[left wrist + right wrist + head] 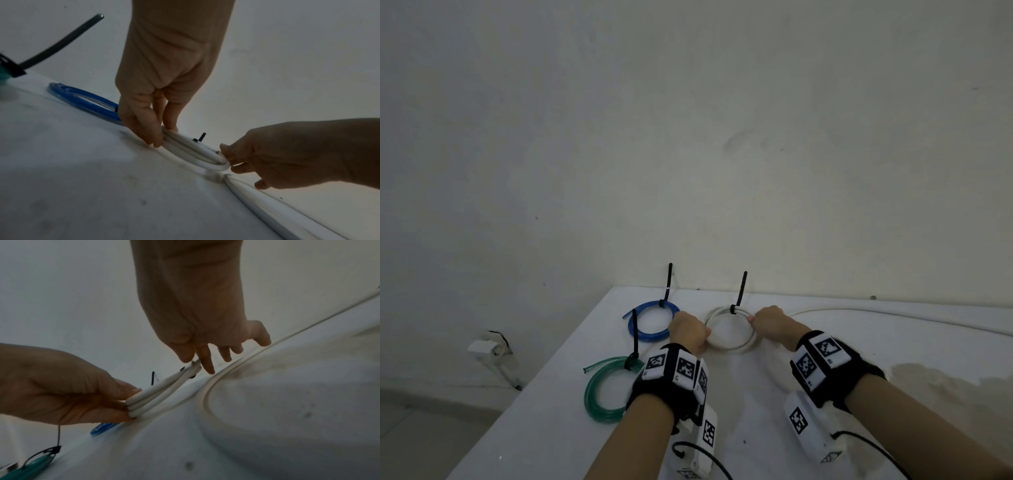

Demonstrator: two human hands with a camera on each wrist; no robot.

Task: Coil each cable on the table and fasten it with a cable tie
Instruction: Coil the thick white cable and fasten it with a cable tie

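A white cable coil point(729, 346) lies on the white table point(756, 404), and a black cable tie point(739, 291) stands up from its far side. My left hand point(707, 334) pinches the coil's left side between thumb and fingers point(156, 139). My right hand point(751, 318) pinches the right side near the tie, thumb and forefinger point(207, 365) on the cable, the other fingers spread. In the right wrist view the coil point(162, 391) shows three stacked turns. A blue coil point(647, 334) and a green coil point(599, 404) lie to the left, each with a black tie.
A long loose white cable point(893, 317) runs along the table's back edge off to the right, close behind my right hand. The table's left edge passes just beside the green coil. A white fitting point(489, 349) hangs on the wall at lower left.
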